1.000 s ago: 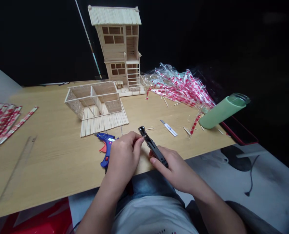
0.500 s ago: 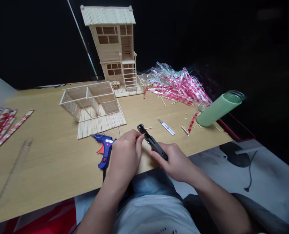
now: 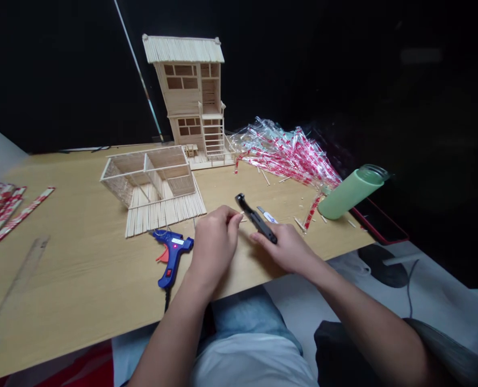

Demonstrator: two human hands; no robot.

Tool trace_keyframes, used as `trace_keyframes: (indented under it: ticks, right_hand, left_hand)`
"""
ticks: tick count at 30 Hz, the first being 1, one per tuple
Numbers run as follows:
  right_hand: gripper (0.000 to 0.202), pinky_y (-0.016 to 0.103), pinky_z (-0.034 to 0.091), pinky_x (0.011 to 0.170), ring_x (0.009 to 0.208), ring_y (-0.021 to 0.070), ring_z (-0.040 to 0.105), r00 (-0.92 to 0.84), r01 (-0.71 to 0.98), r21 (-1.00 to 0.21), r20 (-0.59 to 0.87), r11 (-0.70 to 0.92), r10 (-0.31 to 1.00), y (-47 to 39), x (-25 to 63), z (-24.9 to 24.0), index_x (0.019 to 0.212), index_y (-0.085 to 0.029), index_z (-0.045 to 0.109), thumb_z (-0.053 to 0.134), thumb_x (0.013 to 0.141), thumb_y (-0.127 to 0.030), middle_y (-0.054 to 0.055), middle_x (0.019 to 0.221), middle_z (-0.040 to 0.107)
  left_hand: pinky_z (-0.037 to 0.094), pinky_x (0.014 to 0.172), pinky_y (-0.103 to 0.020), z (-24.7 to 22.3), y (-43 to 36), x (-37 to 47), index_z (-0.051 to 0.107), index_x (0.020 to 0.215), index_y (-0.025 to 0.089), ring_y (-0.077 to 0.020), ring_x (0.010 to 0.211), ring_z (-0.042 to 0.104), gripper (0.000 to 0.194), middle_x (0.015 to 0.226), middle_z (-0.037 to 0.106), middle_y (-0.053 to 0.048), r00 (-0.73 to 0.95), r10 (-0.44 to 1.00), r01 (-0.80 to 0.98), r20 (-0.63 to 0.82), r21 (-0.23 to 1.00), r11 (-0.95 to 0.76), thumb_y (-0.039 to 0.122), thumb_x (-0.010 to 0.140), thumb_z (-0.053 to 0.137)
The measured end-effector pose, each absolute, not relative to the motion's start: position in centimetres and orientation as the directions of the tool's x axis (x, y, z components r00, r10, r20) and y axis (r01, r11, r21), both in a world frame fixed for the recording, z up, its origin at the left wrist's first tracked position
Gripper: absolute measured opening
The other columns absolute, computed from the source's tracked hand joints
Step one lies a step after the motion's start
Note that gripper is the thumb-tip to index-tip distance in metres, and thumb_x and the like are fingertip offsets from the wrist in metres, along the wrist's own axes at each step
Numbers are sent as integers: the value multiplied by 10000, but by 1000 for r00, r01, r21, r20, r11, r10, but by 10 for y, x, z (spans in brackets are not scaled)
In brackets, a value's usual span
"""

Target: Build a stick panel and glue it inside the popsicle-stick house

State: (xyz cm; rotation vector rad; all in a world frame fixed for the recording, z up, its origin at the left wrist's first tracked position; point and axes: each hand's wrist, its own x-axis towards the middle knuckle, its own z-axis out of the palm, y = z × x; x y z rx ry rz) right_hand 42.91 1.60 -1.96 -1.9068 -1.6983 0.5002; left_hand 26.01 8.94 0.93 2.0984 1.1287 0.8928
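Black tool in the right hand, head just past the left fingertips

The right fingers wrap the handle, thumb pressed along it. The tool's long axis slants from that palm forward and leftward, so its head sits just beyond the tips of the left hand, both above the table's near side. Left thumb and forefinger press together, pinching what seems a pale stick, mostly hidden; whether it touches the tool, I cannot tell.

Pale wood makes up the table. A knife lies partly behind the tool. Left of the left hand rests a blue glue gun, its nozzle near the deck of a low, roofless model; a tall house stands behind that. Wrappers heap up right of the house, near a green bottle and a phone. Past the back edge, the room is black.
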Motion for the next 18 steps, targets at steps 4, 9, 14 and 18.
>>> trace_keyframes:
  ticks: [4, 9, 14, 18]
  right_hand:
    - [510, 296, 371, 611, 734, 243, 638, 350, 889, -337, 67, -309, 934, 48, 474, -9, 967, -157, 654, 476, 924, -633, 132, 826, 708]
    - [626, 369, 441, 733, 950, 347, 653, 489, 872, -61, 40, -486, 871, 93, 506, -30, 1162, -73, 616, 506, 913, -637, 236, 1063, 683]
    - [691, 464, 420, 904, 1154, 418, 553, 466, 871, 80, 177, -484, 867, 110, 506, -60, 1240, 30, 563, 488, 946, -591, 318, 1201, 602]
    - [648, 553, 392, 966, 1188, 443, 544, 417, 902, -12, 287, -432, 862, 107, 489, -46, 1324, 20, 528, 596, 920, -482, 340, 1249, 588]
  left_hand:
    - [419, 450, -213, 2, 92, 255, 689, 822, 145, -93, 463, 535, 232, 642, 644, -5, 438, 896, 55, 75, 992, -110, 366, 875, 641]
    - [428, 457, -162, -6, 85, 240, 730, 881, 118, -62, 532, 545, 258, 704, 655, -16, 429, 903, -289, -23, 944, 162, 351, 777, 772]
    - [374, 422, -131, -4, 77, 223, 731, 865, 114, -29, 492, 501, 309, 670, 633, 2, 415, 899, -484, -139, 803, 347, 342, 698, 856]
    - [337, 375, -143, -3, 72, 214, 711, 834, 115, -25, 433, 458, 345, 652, 628, 4, 393, 908, -518, -142, 782, 347, 389, 687, 858]
